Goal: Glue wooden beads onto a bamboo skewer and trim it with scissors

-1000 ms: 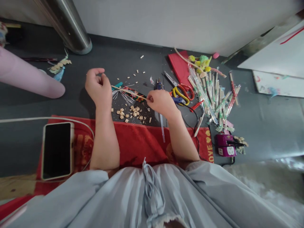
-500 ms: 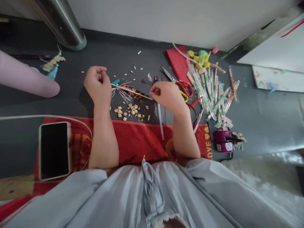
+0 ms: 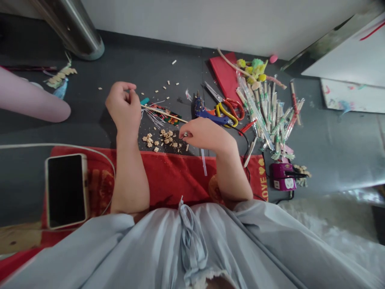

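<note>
My left hand (image 3: 122, 105) is closed on one end of a thin wooden stick (image 3: 164, 112), which slants to the right above the grey surface. The stick's other end reaches the back of my right hand (image 3: 203, 134). That hand is bent down with its fingers pinched together, and what they hold is too small to name. Small pale wooden pieces (image 3: 167, 137) lie in a loose heap just left of its fingertips. White threads (image 3: 155, 117) and a dark floral-patterned piece (image 3: 173, 117) lie beneath the stick.
A blue glue gun (image 3: 200, 108), scissors (image 3: 230, 105) and several wrapped sticks (image 3: 272, 116) lie on the right. A purple device (image 3: 282, 176) stands beside the red cloth (image 3: 168, 176). At left are a phone (image 3: 66, 188), a cable (image 3: 69, 145) and a metal post (image 3: 80, 32).
My right hand has dropped down and left, from the stick's right end to beside the wooden pieces, uncovering the glue gun. My left hand keeps its hold on the stick.
</note>
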A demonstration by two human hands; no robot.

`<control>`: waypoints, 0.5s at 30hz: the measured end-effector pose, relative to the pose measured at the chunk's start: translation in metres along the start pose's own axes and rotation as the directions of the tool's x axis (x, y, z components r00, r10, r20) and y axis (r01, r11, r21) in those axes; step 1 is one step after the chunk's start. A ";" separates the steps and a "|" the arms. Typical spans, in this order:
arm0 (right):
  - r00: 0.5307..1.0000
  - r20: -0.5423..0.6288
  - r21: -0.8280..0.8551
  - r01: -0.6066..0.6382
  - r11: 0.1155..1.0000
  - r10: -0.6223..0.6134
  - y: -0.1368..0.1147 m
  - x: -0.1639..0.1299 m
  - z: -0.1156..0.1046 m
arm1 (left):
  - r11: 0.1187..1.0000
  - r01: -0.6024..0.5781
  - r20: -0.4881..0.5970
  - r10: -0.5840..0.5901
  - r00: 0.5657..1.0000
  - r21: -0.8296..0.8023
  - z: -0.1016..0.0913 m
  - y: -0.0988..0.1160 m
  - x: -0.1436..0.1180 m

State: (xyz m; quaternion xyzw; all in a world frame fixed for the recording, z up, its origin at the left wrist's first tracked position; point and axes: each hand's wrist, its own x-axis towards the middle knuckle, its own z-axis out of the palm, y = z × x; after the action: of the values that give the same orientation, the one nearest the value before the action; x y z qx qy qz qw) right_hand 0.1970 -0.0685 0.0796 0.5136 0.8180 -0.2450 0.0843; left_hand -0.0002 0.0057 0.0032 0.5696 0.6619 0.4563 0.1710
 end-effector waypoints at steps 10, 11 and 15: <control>1.000 -0.028 0.003 0.010 1.000 -0.010 0.005 0.014 0.013 | 1.000 -0.025 0.011 0.025 1.000 -0.001 0.001 -0.002 0.001; 0.999 -0.042 -0.004 -0.002 1.000 0.002 0.006 0.015 0.014 | 1.000 -0.018 0.014 0.017 1.000 0.005 0.001 -0.001 0.001; 0.997 -0.069 -0.046 -0.036 0.998 0.032 0.005 0.020 0.019 | 1.000 0.011 0.026 -0.011 1.000 0.018 -0.001 0.004 0.001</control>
State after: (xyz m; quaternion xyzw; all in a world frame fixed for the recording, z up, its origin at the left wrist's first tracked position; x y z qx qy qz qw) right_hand 0.1897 -0.0601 0.0539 0.5333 0.8171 -0.2065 0.0729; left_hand 0.0009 0.0055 0.0068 0.5735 0.6667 0.4419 0.1770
